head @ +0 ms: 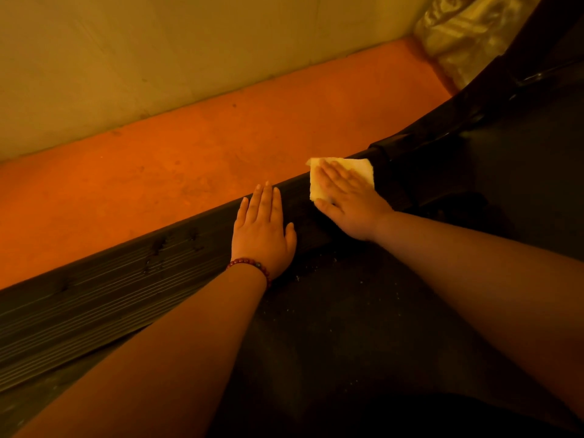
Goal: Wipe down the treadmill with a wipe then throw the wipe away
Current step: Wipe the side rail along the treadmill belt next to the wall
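Observation:
The black treadmill fills the lower right of the head view; its ribbed side rail (104, 289) runs from lower left up to the centre, and the dark belt (347, 327) lies beside it. A pale folded wipe (357, 169) lies flat on the rail near the base of the upright. My right hand (346, 205) presses on the wipe with straight fingers. My left hand (262, 230) rests flat on the rail just left of it, fingers straight, holding nothing. A red bead bracelet (249, 263) circles the left wrist.
An orange floor (196, 147) runs along the far side of the rail, up to a pale wall (158, 52). Crinkled plastic wrapping (467, 36) sits in the far corner. The treadmill's upright and front housing (474, 121) rise at the right. Pale crumbs dot the belt.

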The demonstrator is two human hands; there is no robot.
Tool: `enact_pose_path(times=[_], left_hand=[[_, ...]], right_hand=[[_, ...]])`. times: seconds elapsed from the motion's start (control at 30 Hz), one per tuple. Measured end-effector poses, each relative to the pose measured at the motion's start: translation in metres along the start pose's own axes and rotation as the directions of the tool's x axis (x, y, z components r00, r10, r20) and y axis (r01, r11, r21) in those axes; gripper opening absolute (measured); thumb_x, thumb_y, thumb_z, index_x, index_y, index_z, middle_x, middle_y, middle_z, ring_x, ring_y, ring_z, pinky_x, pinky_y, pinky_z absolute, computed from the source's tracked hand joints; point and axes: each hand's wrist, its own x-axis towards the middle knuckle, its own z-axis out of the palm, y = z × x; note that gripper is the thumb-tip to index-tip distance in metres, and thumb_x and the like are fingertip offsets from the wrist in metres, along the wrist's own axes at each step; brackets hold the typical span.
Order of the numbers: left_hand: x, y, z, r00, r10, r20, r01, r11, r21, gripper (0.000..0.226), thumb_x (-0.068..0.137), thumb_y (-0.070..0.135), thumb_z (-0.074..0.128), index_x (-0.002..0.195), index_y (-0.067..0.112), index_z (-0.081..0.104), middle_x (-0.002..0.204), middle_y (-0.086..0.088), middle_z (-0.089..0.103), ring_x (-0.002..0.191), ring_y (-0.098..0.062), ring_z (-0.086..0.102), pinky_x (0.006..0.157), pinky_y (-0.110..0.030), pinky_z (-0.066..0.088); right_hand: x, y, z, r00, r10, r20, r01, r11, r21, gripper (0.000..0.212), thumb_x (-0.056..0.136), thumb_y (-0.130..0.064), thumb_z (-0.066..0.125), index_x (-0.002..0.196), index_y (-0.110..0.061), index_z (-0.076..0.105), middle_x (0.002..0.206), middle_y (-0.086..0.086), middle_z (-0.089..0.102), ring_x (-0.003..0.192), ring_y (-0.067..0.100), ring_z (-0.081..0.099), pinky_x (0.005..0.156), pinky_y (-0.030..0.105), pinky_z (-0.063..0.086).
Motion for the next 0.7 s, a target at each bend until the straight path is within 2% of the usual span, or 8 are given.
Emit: enact_pose_path(times=[0.07,0.23,0.3,0.37,0.47,0.5,0.63,0.7], left_hand=[[0.001,-0.002,-0.001,1.0,0.014,0.006,-0.014,1.0,0.0,0.07,0.1,0.048,0.02,0.153,0.01,-0.005,0.161,-0.008,-0.009,0.148,-0.02,-0.01,0.119,-0.036,-0.008],[-0.013,-0.025,-0.004,1.0,0.019,0.013,-0.019,0.999,0.028,0.073,0.097,0.058,0.018,0.153,0.02,-0.009,0.16,-0.008,-0.016,0.148,-0.022,-0.013,0.117,-0.036,-0.009],[-0.023,-0.037,-0.003,1.0,-0.009,0.011,0.008,0.999,0.043,0.073,0.096,0.059,0.016,0.153,0.021,-0.01,0.16,-0.008,-0.017,0.148,-0.022,-0.014,0.117,-0.036,-0.009],[-0.029,-0.042,-0.002,1.0,-0.017,0.018,0.016,0.999,0.051,0.072,0.096,0.059,0.015,0.153,0.022,-0.011,0.16,-0.006,-0.017,0.148,-0.022,-0.014,0.116,-0.035,-0.01],[-0.029,-0.041,-0.001,0.999,-0.03,0.016,0.029,0.999,0.041,0.071,0.097,0.058,0.015,0.153,0.022,-0.01,0.161,-0.006,-0.015,0.148,-0.022,-0.013,0.117,-0.037,-0.009],[-0.029,-0.04,0.0,0.999,-0.033,0.013,0.033,0.999,0.038,0.071,0.097,0.058,0.015,0.153,0.022,-0.01,0.161,-0.006,-0.015,0.148,-0.022,-0.013,0.117,-0.037,-0.008],[-0.03,-0.042,0.002,1.0,-0.025,0.006,0.024,0.999,0.032,0.07,0.097,0.058,0.016,0.153,0.023,-0.008,0.161,-0.006,-0.014,0.148,-0.021,-0.012,0.117,-0.037,-0.009],[-0.03,-0.042,0.001,1.0,-0.022,0.004,0.021,0.999,0.03,0.07,0.097,0.058,0.016,0.153,0.023,-0.007,0.161,-0.006,-0.014,0.148,-0.021,-0.012,0.117,-0.036,-0.009]], right_hand=[[0.0,-0.009,0.004,0.999,0.028,-0.017,-0.028,1.0,0.01,0.069,0.101,-0.051,0.021,0.152,-0.019,-0.012,0.16,-0.002,-0.019,0.146,0.011,-0.019,0.117,0.031,-0.013],[-0.014,-0.026,0.014,0.98,-0.188,0.064,0.189,0.982,-0.018,0.07,0.1,-0.052,0.024,0.152,-0.021,-0.011,0.16,-0.004,-0.019,0.137,0.001,-0.026,0.109,0.022,-0.02],[-0.015,-0.022,0.011,0.974,-0.207,0.09,0.211,0.977,-0.033,0.068,0.101,-0.051,0.024,0.152,-0.022,-0.011,0.16,-0.005,-0.019,0.136,-0.001,-0.026,0.108,0.022,-0.02],[-0.012,-0.018,0.01,0.989,-0.13,0.064,0.131,0.991,-0.015,0.066,0.102,-0.049,0.022,0.152,-0.022,-0.011,0.16,-0.003,-0.017,0.139,0.001,-0.023,0.11,0.023,-0.018],[-0.005,-0.024,0.013,0.997,0.069,-0.025,-0.067,0.995,0.07,0.065,0.102,-0.049,0.017,0.152,-0.019,-0.012,0.159,-0.002,-0.02,0.144,0.009,-0.022,0.112,0.026,-0.017],[-0.004,-0.03,0.014,0.997,0.074,-0.031,-0.072,0.995,0.071,0.066,0.102,-0.05,0.018,0.152,-0.018,-0.011,0.159,-0.003,-0.021,0.145,0.011,-0.021,0.113,0.027,-0.016],[-0.01,-0.053,0.019,0.971,-0.228,0.077,0.232,0.971,-0.056,0.071,0.099,-0.055,0.022,0.152,-0.022,-0.013,0.156,-0.008,-0.023,0.136,0.002,-0.027,0.11,0.025,-0.019],[-0.011,-0.05,0.018,0.967,-0.246,0.065,0.251,0.966,-0.07,0.07,0.1,-0.055,0.021,0.152,-0.023,-0.012,0.159,-0.006,-0.019,0.137,0.001,-0.026,0.11,0.025,-0.019]])
